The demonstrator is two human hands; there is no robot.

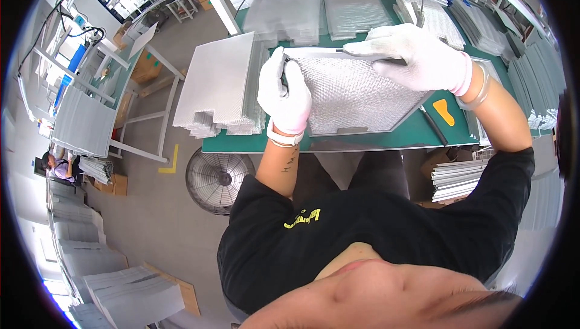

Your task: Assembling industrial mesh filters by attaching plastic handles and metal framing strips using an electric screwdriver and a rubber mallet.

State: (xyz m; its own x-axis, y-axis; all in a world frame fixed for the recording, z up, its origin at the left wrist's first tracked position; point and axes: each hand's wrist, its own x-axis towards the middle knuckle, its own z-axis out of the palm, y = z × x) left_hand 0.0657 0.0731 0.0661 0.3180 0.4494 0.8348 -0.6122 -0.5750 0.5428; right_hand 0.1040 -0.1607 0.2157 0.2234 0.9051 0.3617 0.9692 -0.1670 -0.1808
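A silver mesh filter panel [356,96] with a thin metal frame is tilted up above the green work table, close to me. My left hand [285,93], in a white glove with grey fingertips, is closed around its upper left corner. My right hand [414,57], gloved the same way, lies along the panel's top edge, with fingers over the rim and the thumb against the mesh. A small dark piece [340,50] shows on the top edge by the right fingertips; its kind is unclear. The panel hides part of the table.
Left of the panel a stack of pale sheets [220,78] juts past the table edge. Mesh stacks [356,12] stand behind. To the right lie an orange scraper [444,112] and a black-handled tool [434,127]. A floor fan [219,181] stands below left.
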